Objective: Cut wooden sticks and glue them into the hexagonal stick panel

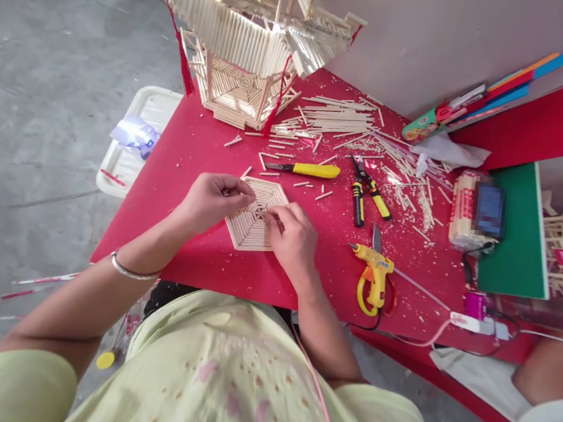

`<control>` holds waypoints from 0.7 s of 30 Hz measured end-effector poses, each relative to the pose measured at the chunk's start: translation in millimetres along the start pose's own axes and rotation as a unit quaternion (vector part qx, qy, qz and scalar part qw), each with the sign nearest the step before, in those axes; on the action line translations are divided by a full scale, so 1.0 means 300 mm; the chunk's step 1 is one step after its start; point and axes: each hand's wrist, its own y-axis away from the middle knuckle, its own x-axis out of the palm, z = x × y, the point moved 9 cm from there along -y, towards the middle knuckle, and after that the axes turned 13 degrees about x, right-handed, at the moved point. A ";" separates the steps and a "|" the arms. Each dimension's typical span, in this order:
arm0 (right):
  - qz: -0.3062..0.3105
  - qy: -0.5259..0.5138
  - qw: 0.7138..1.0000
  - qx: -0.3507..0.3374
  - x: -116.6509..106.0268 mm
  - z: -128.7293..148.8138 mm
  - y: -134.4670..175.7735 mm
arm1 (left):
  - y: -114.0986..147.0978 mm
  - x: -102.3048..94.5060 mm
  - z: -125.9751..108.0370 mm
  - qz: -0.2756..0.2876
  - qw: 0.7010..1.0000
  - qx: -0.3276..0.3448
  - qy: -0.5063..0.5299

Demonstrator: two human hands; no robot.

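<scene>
A hexagonal panel of thin wooden sticks [253, 238] lies on the red table in front of me, its sticks laid in rings around a small centre. My left hand [217, 197] is over the panel's left side, thumb and fingertips pinched together. Whatever sits in that pinch is too small to make out. My right hand [293, 236] rests at the panel's right side, its fingers curled and pinched close to the centre. Its fingertips partly hide what they touch. Just beyond the panel lies a yellow utility knife [316, 170] with its blade out.
A stick-built pavilion model [248, 53] with red tassels stands at the back. Loose sticks [339, 118] and crumbs litter the table. Yellow-black pliers [366, 193], a yellow glue gun [376, 271] over scissors, and a green tube [418, 126] are rightward. Another person's arm [549, 367] shows far right.
</scene>
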 end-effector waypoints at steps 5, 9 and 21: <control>0.002 0.066 0.998 -0.011 0.025 0.022 -0.002 | 0.010 0.016 -0.058 0.025 0.939 0.129 -0.318; -0.007 0.092 0.996 -0.019 0.036 0.027 0.005 | 0.024 0.069 -0.056 0.070 0.905 0.160 -0.387; -0.014 0.057 0.998 -0.013 0.041 0.011 -0.001 | 0.030 0.097 -0.056 0.082 0.872 0.194 -0.441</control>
